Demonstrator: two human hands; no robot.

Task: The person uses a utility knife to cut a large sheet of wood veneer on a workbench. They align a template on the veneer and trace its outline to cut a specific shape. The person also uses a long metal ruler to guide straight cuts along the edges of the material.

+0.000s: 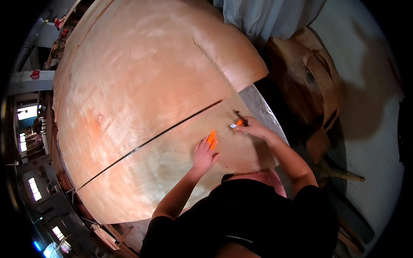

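Note:
My left hand (pixel 205 157) rests on a pale wood veneer sheet (pixel 150 172), its fingers around a bright orange piece (pixel 212 140) whose kind I cannot make out. To the right, my right hand (pixel 254 128) is closed on a small dark-handled tool (pixel 238 115) that juts out past the fingers. An orange-and-white bit (pixel 237 124) shows at the same fingers; whether it belongs to the tool is unclear. Beyond both hands a dark straight gap (pixel 150 139) separates the near sheet from a larger far wood sheet (pixel 142 73).
A grey metal table edge (pixel 262 107) shows right of the sheets. Translucent plastic sheeting (pixel 266 17) hangs at the far right. Brown curled sheets (pixel 305 77) lie on the right beside a pale floor (pixel 365 142). Wood scraps (pixel 105 236) lie at the lower left.

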